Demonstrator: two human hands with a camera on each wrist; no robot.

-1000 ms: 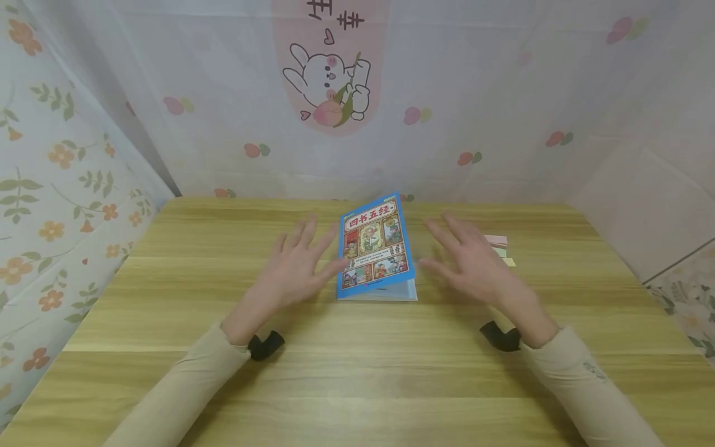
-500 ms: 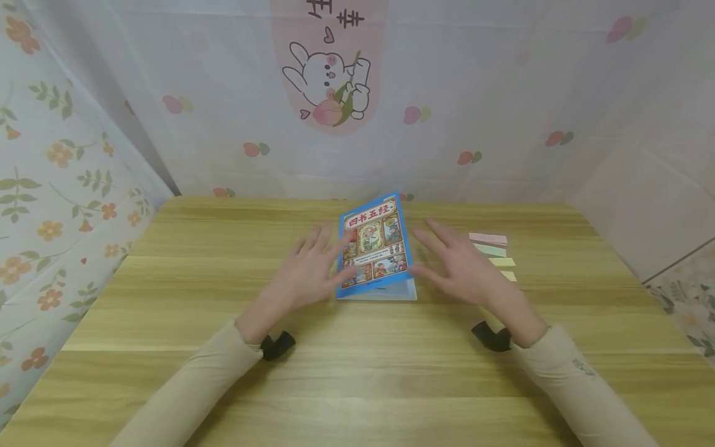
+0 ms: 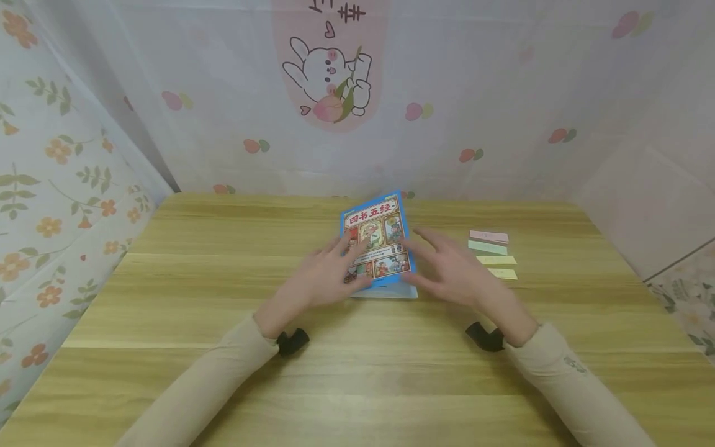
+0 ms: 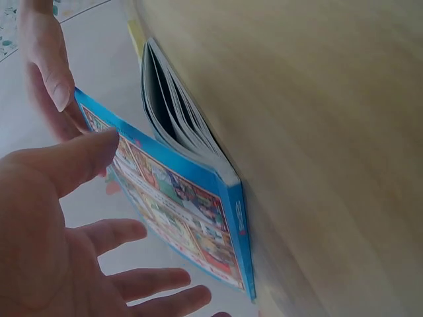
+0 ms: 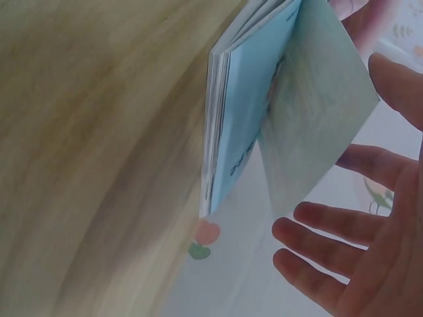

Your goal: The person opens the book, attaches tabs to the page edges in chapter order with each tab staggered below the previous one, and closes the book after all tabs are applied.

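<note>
A blue-edged picture book (image 3: 371, 233) lies on the wooden table, its front cover lifted at an angle. Loose pages show fanned along one edge of the book (image 4: 178, 109) in the left wrist view. My left hand (image 3: 321, 276), fingers spread, overlaps the cover's left side in the head view. On the other side is my right hand (image 3: 455, 270), fingers apart and fingertips right at the cover's free edge. The right wrist view shows the pale inside of the raised cover (image 5: 324, 105) close to the thumb and fingers. Neither hand grips the book.
Several pink, green and yellow paper strips (image 3: 488, 248) lie right of the book. A black piece (image 3: 292, 341) sits at the left wrist, another (image 3: 485, 337) at the right. Behind the table (image 3: 357, 372) hangs a printed white curtain (image 3: 447, 81).
Both hands have moved inward: the left rightward until it overlaps the cover, the right leftward to the cover's edge. The paper strips, mostly hidden behind the right hand before, now show. The book stays put.
</note>
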